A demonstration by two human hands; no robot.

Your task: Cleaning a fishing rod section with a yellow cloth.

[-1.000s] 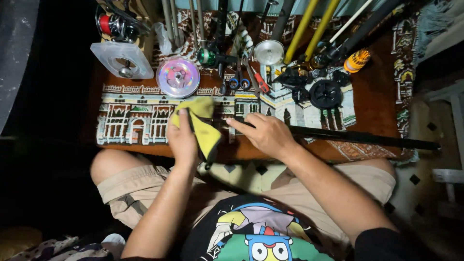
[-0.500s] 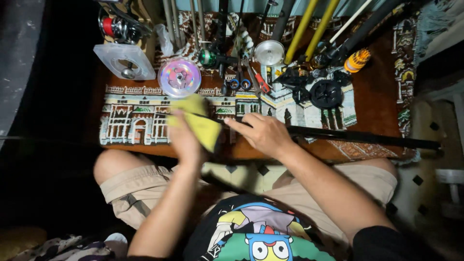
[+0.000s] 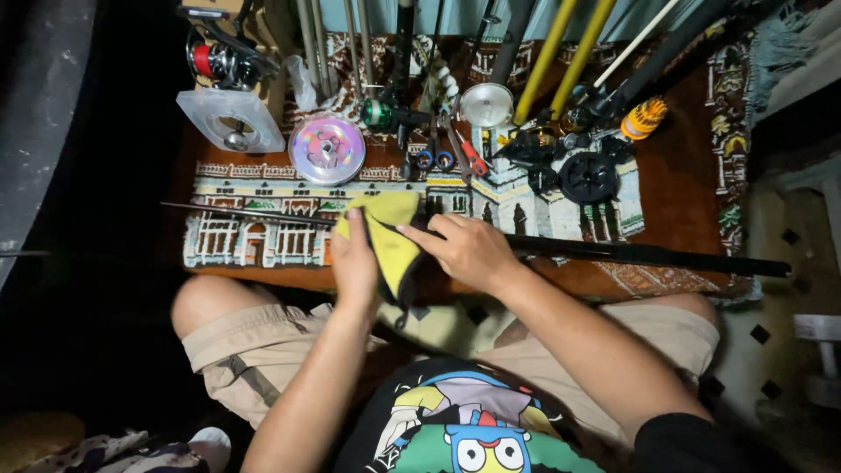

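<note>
A long, thin black fishing rod [image 3: 613, 252] lies crosswise over a patterned woven rug [image 3: 254, 241] showing pale arched buildings, just in front of the seated person's knees; its slim tip reaches out to the left, its thicker end to the right. A soft yellow cloth [image 3: 390, 241] is folded around the rod near its middle; the left hand [image 3: 355, 263] has its fingers closed about the cloth and the rod inside it; the right hand [image 3: 469, 250] rests on the rod just beside the cloth, fingers curled loosely over the shaft with fingertips touching the fabric. Farther back on the rug lie an iridescent pink spool of line [image 3: 327, 149], a clear plastic square case [image 3: 229, 118], blue-handled scissors [image 3: 434, 153], red-handled pliers [image 3: 471, 158], a round silver lid [image 3: 487, 103] and black fishing reels [image 3: 585, 175]; more rods, two of them yellow [image 3: 569, 52], lean against the wall behind. The room is dim; a dark tiled floor [image 3: 780, 333] with small diamond insets shows at right.
</note>
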